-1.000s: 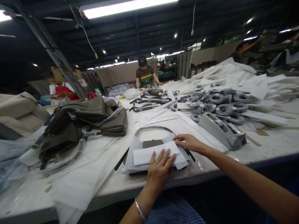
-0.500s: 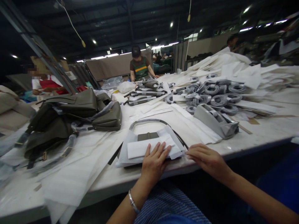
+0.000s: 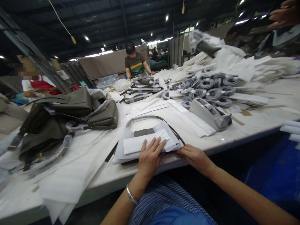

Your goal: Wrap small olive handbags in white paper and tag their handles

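Note:
In front of me a dark olive handbag (image 3: 142, 132) lies flat at the table edge, partly wrapped in thin white sheet, its handle (image 3: 150, 118) arching away from me. A folded white foam sheet (image 3: 132, 145) rests on top of it. My left hand (image 3: 151, 156) presses flat on that sheet, fingers spread. At the bag's right corner, my right hand (image 3: 191, 156) has its fingers closed where the dark strap (image 3: 175, 132) runs into them. The fingertips there are partly hidden. Another dark strap end (image 3: 111, 152) sticks out at the bag's left.
Olive handbags (image 3: 58, 115) are heaped at left, beside white sheets (image 3: 67, 172). Coiled wrapped straps (image 3: 207, 83) and a grey bag (image 3: 207, 114) lie at right. A blurred, wrapped item (image 3: 206, 42) hangs over the paper pile. Another person's hand (image 3: 284, 14) shows top right.
My right hand has drawn in against the bag's corner. My left hand still presses on the sheet. A blurred wrapped item and another person's hand have appeared at upper right.

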The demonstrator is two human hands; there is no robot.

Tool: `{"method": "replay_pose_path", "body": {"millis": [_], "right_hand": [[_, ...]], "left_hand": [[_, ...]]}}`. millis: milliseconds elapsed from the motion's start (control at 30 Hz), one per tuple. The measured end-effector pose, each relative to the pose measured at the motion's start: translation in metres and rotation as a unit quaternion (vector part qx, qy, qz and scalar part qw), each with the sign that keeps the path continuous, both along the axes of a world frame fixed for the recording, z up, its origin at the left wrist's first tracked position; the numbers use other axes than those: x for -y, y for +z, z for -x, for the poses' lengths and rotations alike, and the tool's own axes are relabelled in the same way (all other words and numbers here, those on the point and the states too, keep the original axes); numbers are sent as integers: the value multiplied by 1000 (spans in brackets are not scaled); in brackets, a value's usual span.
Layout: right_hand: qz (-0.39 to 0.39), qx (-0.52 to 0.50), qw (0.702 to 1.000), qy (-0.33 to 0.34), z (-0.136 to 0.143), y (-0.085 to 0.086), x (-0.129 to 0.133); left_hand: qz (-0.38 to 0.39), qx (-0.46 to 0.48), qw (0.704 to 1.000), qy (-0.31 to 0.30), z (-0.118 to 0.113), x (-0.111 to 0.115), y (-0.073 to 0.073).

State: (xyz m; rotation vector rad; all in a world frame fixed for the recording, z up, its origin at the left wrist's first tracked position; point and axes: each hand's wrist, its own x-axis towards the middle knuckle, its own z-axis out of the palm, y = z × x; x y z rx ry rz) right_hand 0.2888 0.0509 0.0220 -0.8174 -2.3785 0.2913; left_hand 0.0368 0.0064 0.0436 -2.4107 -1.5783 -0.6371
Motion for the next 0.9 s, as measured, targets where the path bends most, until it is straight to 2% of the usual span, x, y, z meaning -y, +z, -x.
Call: {"method": "replay_pose_path", "body": {"millis": [167, 333, 467, 533, 600, 733, 900], "right_hand": [[-2, -7, 999, 47, -7, -3, 2], [38, -5, 999, -8, -1, -3, 0], [74, 48, 995, -48, 9, 4, 0], [48, 82, 993, -71, 14, 7, 3], [-12, 102, 991, -91, 17, 9, 7], [-116, 66, 986, -102, 19, 4, 15], [-139, 28, 987, -69, 18, -1, 36]], "left_hand": [[-11, 6, 1000, 4, -1, -2, -3], [-20, 3, 1000, 5, -1, -1, -3], [-15, 3, 1000, 7, -2, 0, -1], [-17, 4, 1000, 7, -2, 0, -1], [-23, 3, 1000, 7, -3, 0, 0], [-33, 3, 999, 11, -2, 0, -2], [-44, 0, 999, 14, -2, -1, -4]]}}
